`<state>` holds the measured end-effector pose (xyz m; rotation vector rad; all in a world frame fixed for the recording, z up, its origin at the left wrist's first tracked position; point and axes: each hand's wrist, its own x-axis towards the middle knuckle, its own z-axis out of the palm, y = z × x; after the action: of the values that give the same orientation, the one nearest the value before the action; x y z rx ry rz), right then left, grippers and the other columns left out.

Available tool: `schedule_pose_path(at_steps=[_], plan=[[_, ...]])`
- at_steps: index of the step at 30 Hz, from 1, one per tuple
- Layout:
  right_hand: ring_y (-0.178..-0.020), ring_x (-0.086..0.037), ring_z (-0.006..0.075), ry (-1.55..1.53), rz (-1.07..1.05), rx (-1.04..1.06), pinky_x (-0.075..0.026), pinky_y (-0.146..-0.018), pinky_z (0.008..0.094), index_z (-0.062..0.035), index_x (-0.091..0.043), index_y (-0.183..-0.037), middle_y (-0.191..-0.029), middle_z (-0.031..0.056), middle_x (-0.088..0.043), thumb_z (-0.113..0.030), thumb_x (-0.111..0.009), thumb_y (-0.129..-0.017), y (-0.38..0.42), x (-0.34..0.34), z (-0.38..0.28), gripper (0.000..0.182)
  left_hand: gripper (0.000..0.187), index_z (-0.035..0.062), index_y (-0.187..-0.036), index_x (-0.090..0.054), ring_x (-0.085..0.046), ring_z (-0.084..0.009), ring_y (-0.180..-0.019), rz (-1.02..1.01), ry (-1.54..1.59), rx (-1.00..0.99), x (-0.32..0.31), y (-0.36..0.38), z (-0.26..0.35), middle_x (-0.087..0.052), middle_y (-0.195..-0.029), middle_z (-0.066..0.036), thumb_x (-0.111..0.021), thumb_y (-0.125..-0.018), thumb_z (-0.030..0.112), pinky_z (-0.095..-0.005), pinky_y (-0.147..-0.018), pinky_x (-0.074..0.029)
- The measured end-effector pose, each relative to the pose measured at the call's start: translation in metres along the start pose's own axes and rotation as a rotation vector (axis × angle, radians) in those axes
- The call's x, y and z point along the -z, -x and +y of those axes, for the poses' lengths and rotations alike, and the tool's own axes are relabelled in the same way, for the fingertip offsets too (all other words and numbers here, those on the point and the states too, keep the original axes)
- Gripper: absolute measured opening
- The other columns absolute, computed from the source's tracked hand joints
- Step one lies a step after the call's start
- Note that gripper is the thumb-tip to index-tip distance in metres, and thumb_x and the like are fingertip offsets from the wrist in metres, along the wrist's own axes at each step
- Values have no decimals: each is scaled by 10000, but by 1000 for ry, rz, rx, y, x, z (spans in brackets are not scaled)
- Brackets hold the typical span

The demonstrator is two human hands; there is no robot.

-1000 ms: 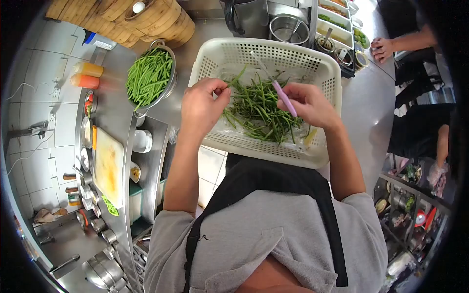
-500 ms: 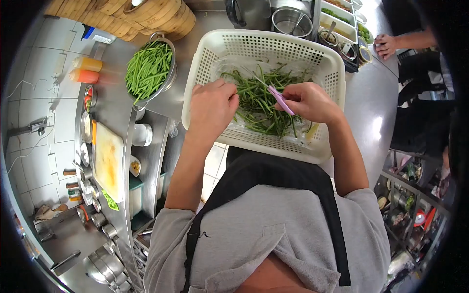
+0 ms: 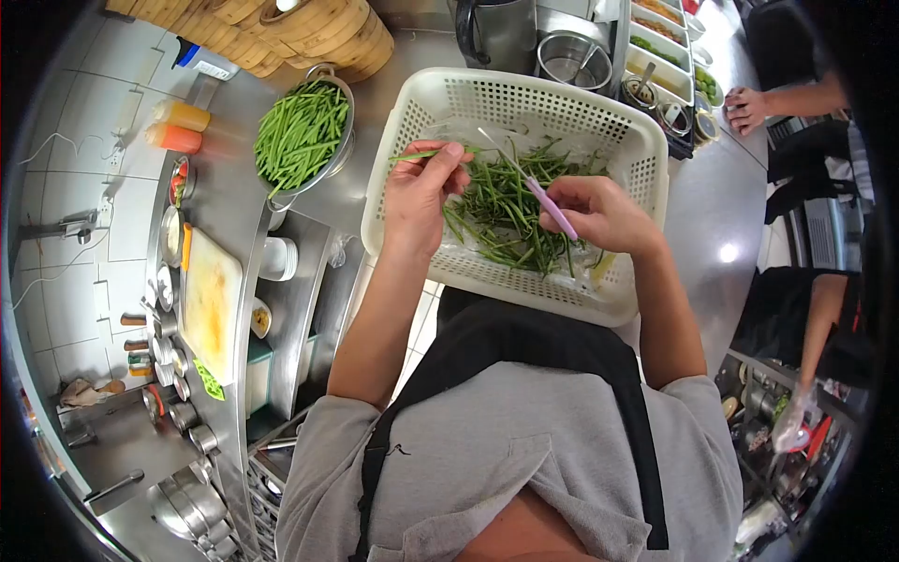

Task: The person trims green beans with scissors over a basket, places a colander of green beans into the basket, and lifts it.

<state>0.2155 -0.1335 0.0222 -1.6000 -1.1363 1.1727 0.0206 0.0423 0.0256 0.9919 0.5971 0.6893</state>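
My left hand is above the left side of a white perforated plastic basket, its thumb and fingers pinching a green bean. In my right hand is a small knife with a pink handle, its thin blade pointing up and left over the basket. Beneath both hands, a tangle of long green beans lies on clear plastic inside the basket. A metal colander heaped with cut green beans stands on the steel counter to the left.
Bamboo steamers are stacked at the back left. A metal pot and trays of condiments stand behind the basket. A cutting board lies at the left. Another person's hand rests on the counter at right.
My left hand has lifted and turned, now showing a bean in its fingers. The knife stays in my right hand. At lower right, another person's arm has come into view.
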Motion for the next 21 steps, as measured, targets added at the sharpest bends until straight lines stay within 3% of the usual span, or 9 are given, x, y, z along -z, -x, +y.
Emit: schedule_pose_path(at_steps=[18, 21], plan=[[-627, -525, 54, -20, -23, 30, -424, -565, 268, -12, -737, -931, -696, -1, -652, -315, -779, -900, 0, 0, -1, 307, 198, 46, -990, -659, -631, -107, -671, -6, -18, -1, -11, 12, -29, -742, -884, -95, -781, -924, 187, -240, -628, -502], [-623, -524, 56, -14, -13, 61, -422, -562, 268, -16, -740, -932, -700, 0, -658, -298, -776, -906, -1, 0, 1, 286, 170, 45, -996, -642, -646, -124, -712, 9, -83, 12, -4, 6, -22, -737, -889, -96, -729, -964, 187, -257, -661, -510]])
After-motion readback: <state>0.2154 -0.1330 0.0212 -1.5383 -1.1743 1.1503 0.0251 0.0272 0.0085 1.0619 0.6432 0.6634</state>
